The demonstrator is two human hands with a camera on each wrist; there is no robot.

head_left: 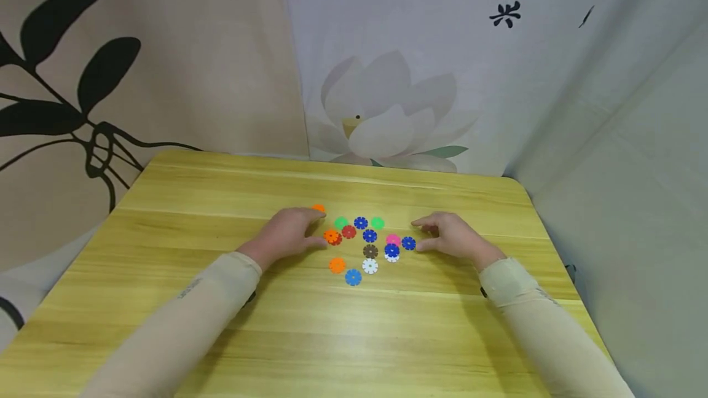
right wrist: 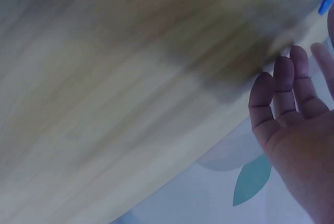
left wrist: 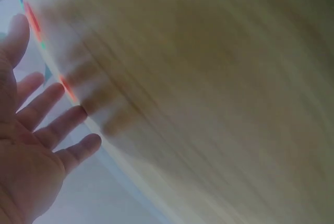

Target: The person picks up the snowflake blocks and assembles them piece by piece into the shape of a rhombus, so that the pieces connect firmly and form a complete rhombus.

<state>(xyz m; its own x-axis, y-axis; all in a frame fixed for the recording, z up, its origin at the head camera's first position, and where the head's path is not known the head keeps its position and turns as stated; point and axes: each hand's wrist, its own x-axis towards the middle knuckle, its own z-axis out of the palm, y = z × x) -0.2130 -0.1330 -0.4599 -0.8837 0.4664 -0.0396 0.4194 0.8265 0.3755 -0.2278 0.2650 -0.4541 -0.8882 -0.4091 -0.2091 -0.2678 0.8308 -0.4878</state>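
Several notched plastic discs lie spread on the wooden table between my two hands. My left hand [head_left: 287, 232] is at their left side, its thumb close to an orange disc [head_left: 330, 236] that overlaps a red one. Another orange disc [head_left: 319, 207] shows just past its fingertips. In the left wrist view the fingers are spread apart and hold nothing. At the right side, my right hand [head_left: 450, 235] is nearest a dark blue disc [head_left: 409, 243], with thumb and fingers apart. Its fingers look loosely bent in the right wrist view, with nothing in them.
Green discs [head_left: 377, 223] lie toward the back, and a white disc [head_left: 370, 266] and a light blue disc [head_left: 353, 277] toward the front. A dark blue disc [head_left: 391, 250] overlaps a white one. Behind the table [head_left: 354, 343] hangs a printed curtain [head_left: 232, 66].
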